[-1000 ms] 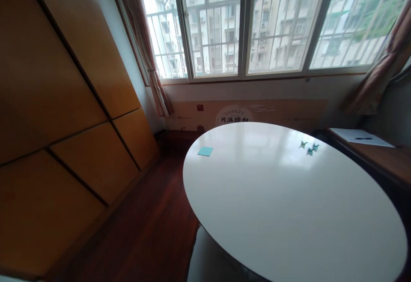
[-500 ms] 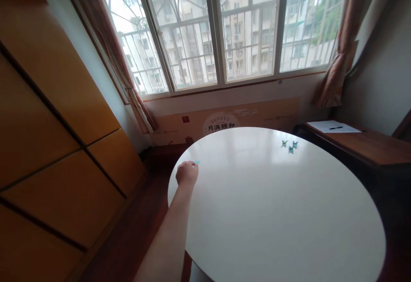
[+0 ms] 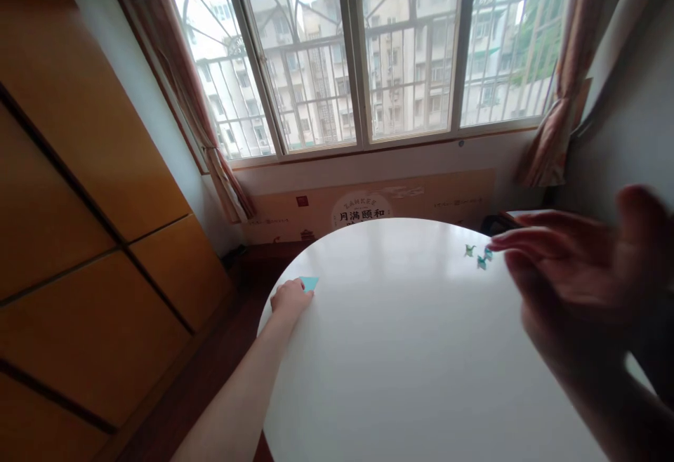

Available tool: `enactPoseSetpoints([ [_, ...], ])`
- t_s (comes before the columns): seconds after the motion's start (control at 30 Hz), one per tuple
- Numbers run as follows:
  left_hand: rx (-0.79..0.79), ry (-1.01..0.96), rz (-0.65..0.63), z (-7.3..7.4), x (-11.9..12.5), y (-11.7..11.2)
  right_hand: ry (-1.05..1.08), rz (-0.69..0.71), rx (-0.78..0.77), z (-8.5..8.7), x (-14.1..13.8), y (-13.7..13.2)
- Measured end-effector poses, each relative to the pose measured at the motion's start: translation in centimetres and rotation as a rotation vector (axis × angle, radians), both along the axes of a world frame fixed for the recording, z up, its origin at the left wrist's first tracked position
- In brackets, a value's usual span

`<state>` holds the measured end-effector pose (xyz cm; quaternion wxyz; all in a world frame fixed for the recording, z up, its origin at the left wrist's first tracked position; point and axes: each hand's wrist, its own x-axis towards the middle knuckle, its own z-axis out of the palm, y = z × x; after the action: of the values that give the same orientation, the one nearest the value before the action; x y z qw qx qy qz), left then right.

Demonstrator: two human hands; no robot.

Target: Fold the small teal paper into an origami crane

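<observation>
A round white table fills the lower middle of the head view. My left hand reaches to its far left edge, fingers curled down on a small light-blue paper square. My right hand is raised close to the camera at the right, blurred, fingers stretched out and apart, holding nothing. Three small teal folded paper figures stand on the far right of the table, just left of my right fingertips in the picture.
A barred window with curtains spans the back wall. A printed cardboard panel leans under the sill. Wooden cabinet doors line the left. Dark wooden floor lies between the cabinet and the table.
My left arm came into view and reached the blue paper, then drew it toward the table's left edge. My right hand rose into view at the right. The camera tilted and shifted.
</observation>
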<state>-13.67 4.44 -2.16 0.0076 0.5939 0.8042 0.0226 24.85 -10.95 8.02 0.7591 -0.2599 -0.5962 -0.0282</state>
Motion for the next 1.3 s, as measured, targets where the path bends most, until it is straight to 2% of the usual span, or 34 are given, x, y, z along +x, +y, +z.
enactPoseSetpoints([
  [0.03, -0.014, 0.005, 0.002, 0.0, -0.1, 0.2, 0.053, 0.046, 0.007, -1.1, -0.8, 1.3],
  [0.13, -0.051, 0.016, 0.017, 0.1, -0.1, 0.9, 0.053, 0.086, -0.128, -5.8, -3.1, 4.8],
  [0.23, -0.069, 0.026, 0.039, 0.2, 0.0, 1.4, -0.17, 0.109, -0.247, -9.9, -4.5, 6.5],
  [0.3, -0.077, 0.03, 0.054, 0.2, 0.2, 1.8, -0.304, 0.158, -0.263, -11.2, -4.9, 6.6],
  [0.57, -0.121, 0.01, 0.13, 1.4, 0.0, 2.7, -0.358, 0.247, -0.338, -11.9, -6.0, 6.3],
  [0.83, -0.159, -0.07, 0.187, 2.5, -0.6, 2.8, -0.394, 0.294, -0.456, -13.5, -5.8, 6.5],
  [1.17, -0.233, -0.218, 0.131, 4.2, -1.0, 2.2, -0.426, 0.31, -0.535, -14.5, -5.0, 7.0],
  [1.3, -0.257, -0.229, 0.077, 4.1, 0.6, 2.8, -0.446, 0.284, -0.548, -14.9, -5.2, 7.1],
])
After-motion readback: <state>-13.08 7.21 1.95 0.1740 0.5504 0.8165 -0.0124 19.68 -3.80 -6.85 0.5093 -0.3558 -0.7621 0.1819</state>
